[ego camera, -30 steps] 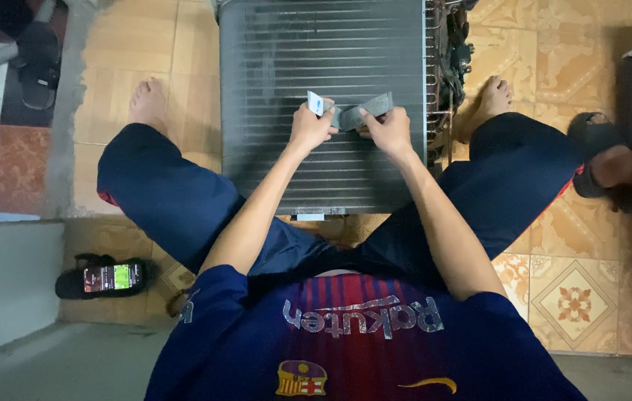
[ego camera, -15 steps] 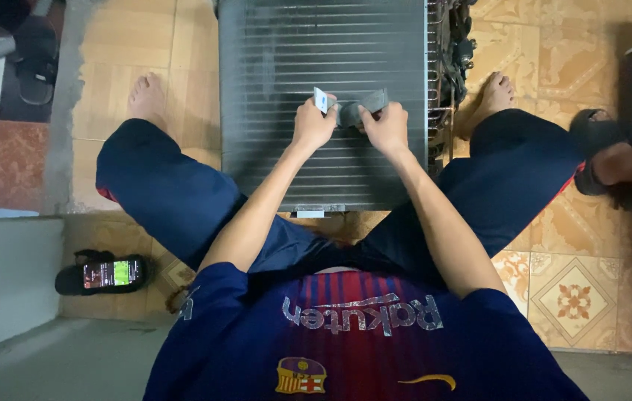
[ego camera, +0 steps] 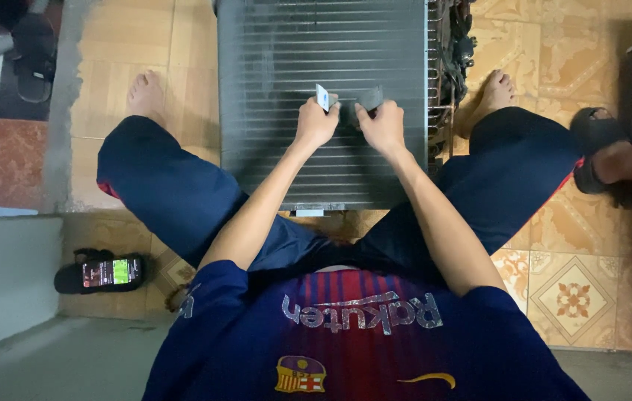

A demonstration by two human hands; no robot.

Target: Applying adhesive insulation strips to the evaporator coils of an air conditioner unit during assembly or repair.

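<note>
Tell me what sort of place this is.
Probably a home floor or small repair spot used as a workspace, not a bench. The person sits barefoot on patterned floor tiles, a finned metal coil panel lies flat between the legs, and sandals lie nearby.

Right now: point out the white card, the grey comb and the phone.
white card (ego camera: 323, 97), head view, its upper face above the left hand.
grey comb (ego camera: 370, 98), head view, middle of its body.
phone (ego camera: 111, 272), head view, lit screen.
</note>
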